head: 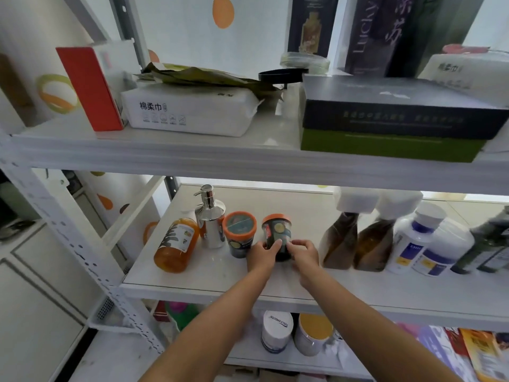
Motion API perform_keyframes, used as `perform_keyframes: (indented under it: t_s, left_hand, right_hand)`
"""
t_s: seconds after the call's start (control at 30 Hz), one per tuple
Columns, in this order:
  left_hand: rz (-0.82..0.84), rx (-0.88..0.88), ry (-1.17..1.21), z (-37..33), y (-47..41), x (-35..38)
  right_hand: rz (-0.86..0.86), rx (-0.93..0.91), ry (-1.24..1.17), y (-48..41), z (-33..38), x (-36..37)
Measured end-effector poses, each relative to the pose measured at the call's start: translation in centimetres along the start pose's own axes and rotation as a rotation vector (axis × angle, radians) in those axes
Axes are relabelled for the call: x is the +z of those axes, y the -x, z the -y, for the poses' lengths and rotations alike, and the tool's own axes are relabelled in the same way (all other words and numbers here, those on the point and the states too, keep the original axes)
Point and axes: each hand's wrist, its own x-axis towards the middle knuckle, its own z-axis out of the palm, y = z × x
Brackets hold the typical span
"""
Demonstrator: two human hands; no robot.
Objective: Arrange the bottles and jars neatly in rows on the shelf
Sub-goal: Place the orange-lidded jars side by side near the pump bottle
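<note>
jar (276,232) with orange lid stands on the middle shelf (209,274), near the front edge, and you hold it with both hands. your left hand (261,257) curls its fingers on the left side of it, and your right hand (303,255) pinches the right side. just beside it on the left is a second jar (239,233), then a pump bottle (210,220) and an orange bottle (176,245) that looks tilted. to the right, apart from your hands, stand brown bottles (340,241), white bottles (413,241) and a green bottle (487,244).
</note>
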Motion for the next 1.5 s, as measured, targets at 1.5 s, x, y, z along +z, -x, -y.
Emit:
perform_keyframes:
  t_s: [1.5]
  left_hand:
    - [0.115, 0.360, -0.107, 2.4, 1.3, -0.1]
  right_hand:
    - [0.044, -0.287, 0.097, 1.9, -3.2, -2.8]
